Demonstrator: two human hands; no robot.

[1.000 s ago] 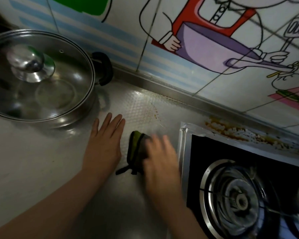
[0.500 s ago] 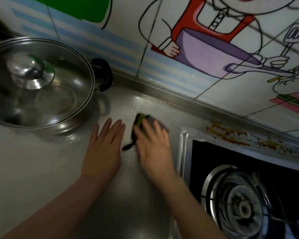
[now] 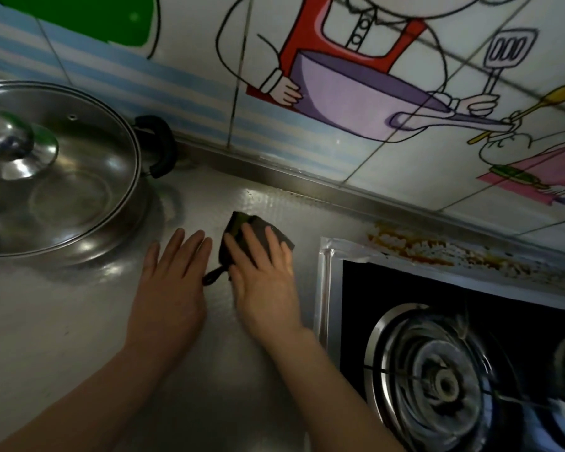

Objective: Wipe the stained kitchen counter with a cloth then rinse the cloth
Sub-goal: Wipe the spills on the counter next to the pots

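Wiping step: pressing folded grey-green cloth (image 3: pixel 242 223) on steel counter (image 3: pixel 79 321) with straight-fingered right hand (image 3: pixel 265 282); flat, open left hand (image 3: pixel 170 285) at 9 o'clock. Next: sweep toward orange crust (image 3: pixel 421 249) at 3 o'clock.

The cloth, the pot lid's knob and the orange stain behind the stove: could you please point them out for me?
cloth (image 3: pixel 238 223): head view, the green folded edge at its far corner.
lid knob (image 3: pixel 7 143): head view, its shiny dome.
orange stain (image 3: pixel 411 247): head view, its thick left end.
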